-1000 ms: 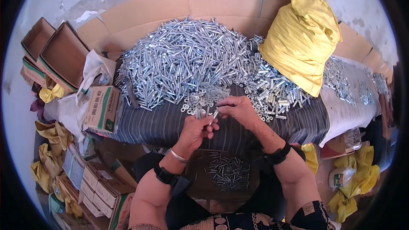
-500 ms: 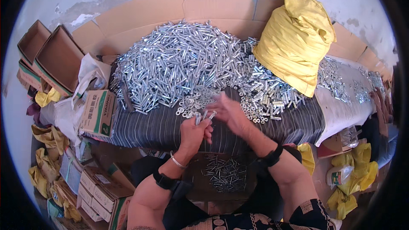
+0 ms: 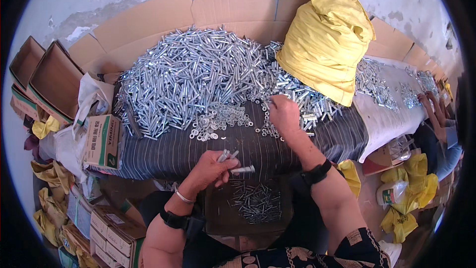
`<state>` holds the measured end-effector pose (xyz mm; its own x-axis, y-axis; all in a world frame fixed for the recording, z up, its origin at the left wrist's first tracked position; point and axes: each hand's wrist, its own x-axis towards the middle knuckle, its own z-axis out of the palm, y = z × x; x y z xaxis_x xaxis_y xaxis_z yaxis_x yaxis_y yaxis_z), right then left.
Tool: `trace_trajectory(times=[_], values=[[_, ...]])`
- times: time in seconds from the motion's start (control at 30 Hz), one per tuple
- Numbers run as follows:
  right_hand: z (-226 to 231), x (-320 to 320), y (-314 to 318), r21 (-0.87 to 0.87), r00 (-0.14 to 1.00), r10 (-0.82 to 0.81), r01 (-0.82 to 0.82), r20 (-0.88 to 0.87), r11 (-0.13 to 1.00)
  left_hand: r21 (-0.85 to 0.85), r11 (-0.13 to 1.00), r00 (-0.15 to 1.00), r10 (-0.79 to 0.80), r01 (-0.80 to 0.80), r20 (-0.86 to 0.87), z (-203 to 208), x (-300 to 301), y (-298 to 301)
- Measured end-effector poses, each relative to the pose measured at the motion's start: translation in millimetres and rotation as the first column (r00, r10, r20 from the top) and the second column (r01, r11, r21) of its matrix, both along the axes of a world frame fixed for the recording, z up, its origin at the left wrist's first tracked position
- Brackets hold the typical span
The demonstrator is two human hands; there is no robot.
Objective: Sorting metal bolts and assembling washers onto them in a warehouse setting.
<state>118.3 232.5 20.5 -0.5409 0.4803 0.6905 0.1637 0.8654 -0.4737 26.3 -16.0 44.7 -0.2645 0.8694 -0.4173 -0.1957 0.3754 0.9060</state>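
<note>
Several silvery bolts (image 3: 243,169) stick out of my left hand (image 3: 208,169), which is closed around them just off the front edge of the bench. Farther right, my right hand (image 3: 285,114) reaches to a scatter of nuts (image 3: 264,128) with its fingers curled in. What those fingers pinch, if anything, is hidden. Between the hands lies a small heap of flat washers (image 3: 225,119). Behind them rises a large pile of bolts (image 3: 183,77), and more metal pieces (image 3: 302,92) lie right of my right hand.
A full yellow sack (image 3: 327,44) stands on the striped cloth (image 3: 158,151). Cardboard boxes (image 3: 101,141) are stacked at the left. Below, between my knees, a container (image 3: 218,213) holds loose bolts (image 3: 258,201). Another person's hands (image 3: 429,104) work at the far right.
My left hand has drawn down toward me with the bolts. My right hand has left it and moved right to the nuts, its fingers now curled. The whole view has shifted slightly.
</note>
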Motion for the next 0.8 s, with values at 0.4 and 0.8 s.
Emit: trace_trajectory(times=[0.4,0.8], values=[[-6.3,-11.0,-1.5,-0.108,0.933,-0.051,0.095,0.357,0.990,0.017,0.939,0.931,0.336,-0.342,0.142,4.4,-1.6,5.8],[28.3,-3.9,-42.6,-0.912,0.825,0.482,-0.394,-0.297,0.113,0.203,0.911,0.921,0.310,-0.358,0.234,-5.9,0.3,13.3]])
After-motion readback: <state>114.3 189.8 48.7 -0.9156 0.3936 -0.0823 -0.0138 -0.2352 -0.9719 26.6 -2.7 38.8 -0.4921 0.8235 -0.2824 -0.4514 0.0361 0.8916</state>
